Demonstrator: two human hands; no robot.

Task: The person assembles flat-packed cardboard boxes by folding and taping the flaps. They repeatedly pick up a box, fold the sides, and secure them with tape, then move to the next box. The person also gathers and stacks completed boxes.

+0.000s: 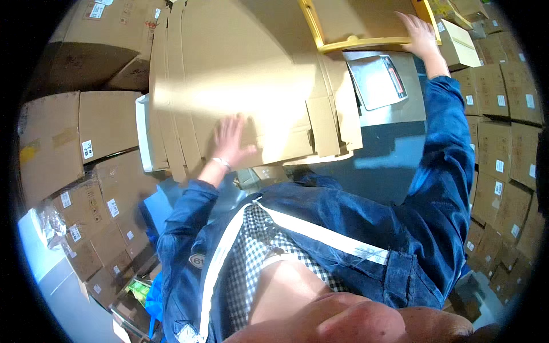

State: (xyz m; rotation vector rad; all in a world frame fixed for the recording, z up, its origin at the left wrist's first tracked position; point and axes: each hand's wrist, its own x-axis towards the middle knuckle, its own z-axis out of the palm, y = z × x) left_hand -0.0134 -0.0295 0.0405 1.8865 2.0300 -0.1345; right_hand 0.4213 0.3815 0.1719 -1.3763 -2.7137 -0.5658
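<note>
My left hand [230, 143] lies with its fingers spread on the near part of a large sheet of brown cardboard [246, 74], with folded flaps along its edges. A pale band circles that wrist. At the far right, my outstretched right hand [422, 38] rests over the side of a yellow-rimmed tray or frame [366, 42], its fingers apart. Brown cardboard-coloured surface shows inside the yellow rim. The tray's far part runs out of view. Just nearer than the tray, a flat silver scale [374, 83] with a dark panel sits on a grey surface.
Stacked brown cartons [48, 148] line the left side, and more cartons [497, 143] rise on the right. A white edge [145, 134] shows beside the cardboard's left side. A pale box [459, 46] stands right of the tray. Clear plastic wrap [52, 228] lies at the lower left.
</note>
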